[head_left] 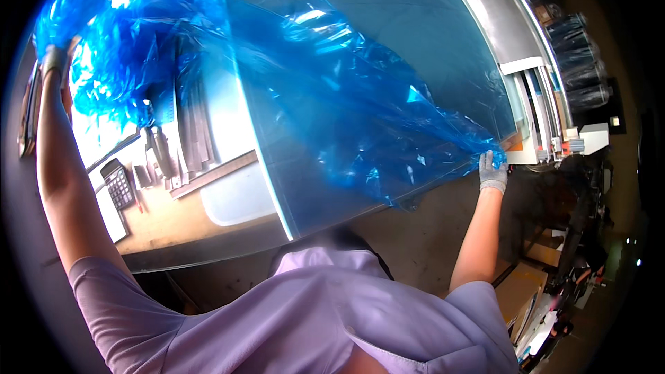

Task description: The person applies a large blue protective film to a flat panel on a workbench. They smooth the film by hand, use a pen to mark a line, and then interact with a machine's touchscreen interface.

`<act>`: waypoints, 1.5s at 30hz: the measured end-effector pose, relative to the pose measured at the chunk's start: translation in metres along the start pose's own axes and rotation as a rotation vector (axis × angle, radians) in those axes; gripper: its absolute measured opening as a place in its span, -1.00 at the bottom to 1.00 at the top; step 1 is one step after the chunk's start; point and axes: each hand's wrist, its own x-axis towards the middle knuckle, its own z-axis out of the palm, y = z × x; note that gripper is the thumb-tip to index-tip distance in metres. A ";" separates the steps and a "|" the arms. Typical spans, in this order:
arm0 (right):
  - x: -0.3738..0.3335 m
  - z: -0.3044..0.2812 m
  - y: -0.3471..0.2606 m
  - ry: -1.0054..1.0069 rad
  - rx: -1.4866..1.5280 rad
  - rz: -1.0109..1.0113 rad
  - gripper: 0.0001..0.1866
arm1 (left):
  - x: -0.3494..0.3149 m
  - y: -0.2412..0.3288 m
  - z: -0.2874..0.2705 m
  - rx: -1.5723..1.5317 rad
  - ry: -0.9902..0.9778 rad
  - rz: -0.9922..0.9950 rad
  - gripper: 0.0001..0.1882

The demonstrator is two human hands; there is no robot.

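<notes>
From my remote seat, I look down past a lavender shirt (277, 318) to two arms spread wide, a long span of blue film (360, 111) slung between the hands. Nearer the body, at the bench's right front, the gloved right hand (492, 172) has its fingers (489, 160) curled closed around the film's narrow, gathered end. From those fingers the sheet lies leftward and away from the body, its long axis running diagonally to the upper left, widening into loose folds over a broad, dark, flat panel (429, 28).

Left of the panel, on the bench top, I make out a calculator (119, 183), well apart from the right hand. Farther out, the left hand (53, 59) reaches into the bulky bunch at the film's other end; folds hide its fingertips, so I cannot tell how far they are closed. The right hand is nearer the narrow tip, the left nearer the bulk. Beyond the panel's right side stands a pale metal frame (537, 97), with dark, shiny wrapped bundles (578, 55) behind it.
</notes>
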 end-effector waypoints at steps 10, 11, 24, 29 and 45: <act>-0.088 -0.100 0.033 0.296 -0.742 -0.036 0.04 | -0.240 -0.046 0.089 -0.871 0.101 -0.125 -0.50; -0.087 -0.114 0.046 0.220 -0.723 0.068 0.11 | -0.278 -0.087 0.103 -0.350 0.323 -0.071 -0.45; -0.115 -0.037 0.089 -0.422 -0.394 0.538 -0.82 | -0.725 0.300 0.115 -1.133 -0.787 0.002 -0.49; -0.119 0.005 0.046 -0.657 -0.776 0.346 -0.84 | -0.745 0.370 0.099 -1.295 -0.928 -0.078 -0.63; 0.062 -0.143 -0.022 -0.445 -0.350 1.469 -0.05 | -0.743 0.457 -0.081 -2.012 -0.473 0.109 -0.53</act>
